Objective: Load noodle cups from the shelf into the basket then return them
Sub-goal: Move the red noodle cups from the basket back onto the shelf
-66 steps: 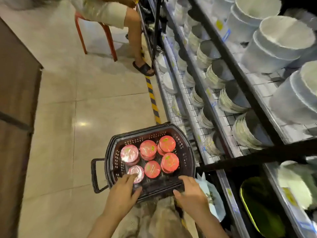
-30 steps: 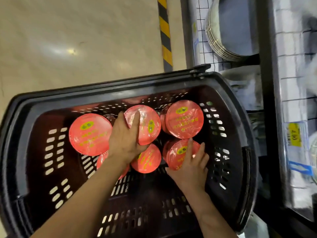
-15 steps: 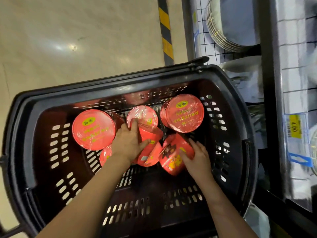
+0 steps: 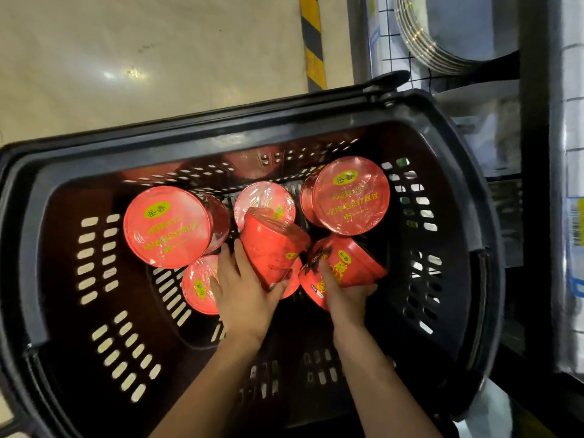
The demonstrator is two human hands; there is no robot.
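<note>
A black plastic basket (image 4: 202, 147) fills the view and holds several red noodle cups with foil lids. My left hand (image 4: 243, 292) grips a tilted noodle cup (image 4: 273, 245) near the basket's middle. My right hand (image 4: 346, 295) grips another tilted noodle cup (image 4: 347, 263) just to its right. Upright cups stand at the left (image 4: 167, 226), back middle (image 4: 262, 197) and back right (image 4: 350, 194). One more cup (image 4: 197, 286) lies low beside my left hand, partly hidden.
The shelf unit (image 4: 537, 153) runs along the right, with stacked metal bowls (image 4: 442, 33) on a wire rack and price labels (image 4: 576, 229). A yellow-black floor stripe (image 4: 313, 42) lies beyond the basket. Beige floor tiles spread to the left.
The view dropped from standing over the basket to close above it. Both hands reached in, closed round a cup each and tipped and lifted them from upright.
</note>
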